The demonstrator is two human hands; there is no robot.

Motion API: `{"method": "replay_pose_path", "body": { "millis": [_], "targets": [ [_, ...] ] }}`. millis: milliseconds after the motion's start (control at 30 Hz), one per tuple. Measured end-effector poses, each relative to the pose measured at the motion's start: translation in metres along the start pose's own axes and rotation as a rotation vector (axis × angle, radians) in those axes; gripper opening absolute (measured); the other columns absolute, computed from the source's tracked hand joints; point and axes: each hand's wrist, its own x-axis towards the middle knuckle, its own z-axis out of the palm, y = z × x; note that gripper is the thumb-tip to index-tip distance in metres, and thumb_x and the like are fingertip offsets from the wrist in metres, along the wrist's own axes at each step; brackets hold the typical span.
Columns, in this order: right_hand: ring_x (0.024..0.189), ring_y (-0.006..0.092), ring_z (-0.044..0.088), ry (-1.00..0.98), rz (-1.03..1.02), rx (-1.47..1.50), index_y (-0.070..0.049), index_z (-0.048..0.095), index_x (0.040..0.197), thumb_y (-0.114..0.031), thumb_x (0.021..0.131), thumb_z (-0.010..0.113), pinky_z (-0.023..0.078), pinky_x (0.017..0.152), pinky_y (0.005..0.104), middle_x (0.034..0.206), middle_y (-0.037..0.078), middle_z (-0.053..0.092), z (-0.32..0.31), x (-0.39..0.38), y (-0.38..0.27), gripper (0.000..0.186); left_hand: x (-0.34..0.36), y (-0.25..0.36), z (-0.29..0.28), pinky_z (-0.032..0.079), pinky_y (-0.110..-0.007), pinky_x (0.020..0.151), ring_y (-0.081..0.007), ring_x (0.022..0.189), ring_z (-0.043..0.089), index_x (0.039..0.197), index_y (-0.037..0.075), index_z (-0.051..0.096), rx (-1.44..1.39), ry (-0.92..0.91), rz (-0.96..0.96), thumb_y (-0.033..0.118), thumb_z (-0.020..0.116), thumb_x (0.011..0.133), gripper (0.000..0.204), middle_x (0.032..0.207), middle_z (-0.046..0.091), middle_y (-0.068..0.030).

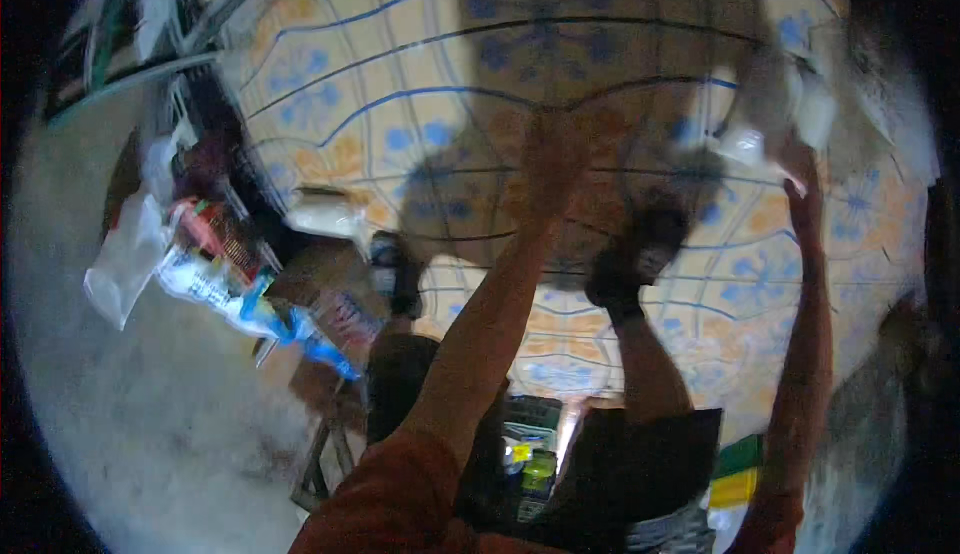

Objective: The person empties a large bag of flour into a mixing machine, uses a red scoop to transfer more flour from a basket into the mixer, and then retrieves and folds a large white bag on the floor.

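My left hand (560, 149) reaches forward over the patterned floor mat, dark and blurred in a broad shadow; its fingers do not show clearly, and nothing can be made out in it. Far to the right, my right hand (797, 162) is closed at the near edge of a whitish, see-through plastic bag (765, 119). Motion smears the bag, and its contents cannot be told. The mat (370, 144) is cream with blue and orange flowers and dark wavy lines. My two feet, in dark footwear (655, 239), stand on it.
At the left lie a cardboard box (335, 289), a red packet (212, 232), a blue-and-white plastic wrapper (225, 289) and a small white pack (325, 216). A dark-framed rack (130, 64) stands at the upper left. Behind my legs is a yellow-green container (538, 469).
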Motion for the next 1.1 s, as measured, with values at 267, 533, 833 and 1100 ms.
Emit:
{"method": "replay_pose_path", "body": {
  "millis": [267,533,833,1100],
  "targets": [
    [0.124,0.0321,0.045,-0.488,0.094,-0.378,-0.009,0.044,0.134,-0.019,0.085,0.063,0.036,0.102,0.0410,0.134,0.015,0.048,0.024,-0.059,-0.077,0.054,-0.117,-0.376,-0.189,0.034,-0.050,0.103,-0.0377,0.134,0.024,0.141,0.012,0.030,0.493,0.135,-0.878,0.053,0.053,0.081,0.076,0.147,0.026,-0.0165],
    [0.089,0.0262,0.064,-0.462,0.065,-0.337,-0.007,0.052,0.126,-0.022,0.086,0.062,0.048,0.080,0.0360,0.110,0.014,0.063,0.065,-0.083,-0.200,0.044,-0.166,-0.527,-0.246,0.042,-0.052,0.095,-0.0338,0.131,0.027,0.146,0.019,0.023,-0.019,-0.312,-0.909,0.066,0.042,0.083,0.080,0.145,0.027,-0.0161],
    [0.089,0.0371,0.060,-0.142,-0.024,-0.418,-0.009,0.058,0.108,-0.002,0.071,0.059,0.047,0.080,0.0443,0.096,0.018,0.063,-0.041,-0.240,-0.277,0.037,-0.229,-0.411,-0.358,0.050,-0.045,0.085,-0.0291,0.111,0.050,0.134,0.017,0.038,-0.197,-0.357,-0.570,0.042,0.063,0.083,0.062,0.128,0.046,-0.0134],
    [0.047,0.0159,0.062,-0.219,0.185,-0.166,-0.002,0.068,0.069,-0.020,0.079,0.069,0.049,0.048,0.0286,0.060,0.006,0.066,-0.162,-0.429,-0.313,0.021,-0.287,-0.186,-0.403,0.049,-0.044,0.086,-0.0277,0.103,0.056,0.119,0.014,0.054,-0.163,-0.484,-0.290,0.038,0.064,0.084,0.044,0.113,0.057,-0.0131]
  ]
}}
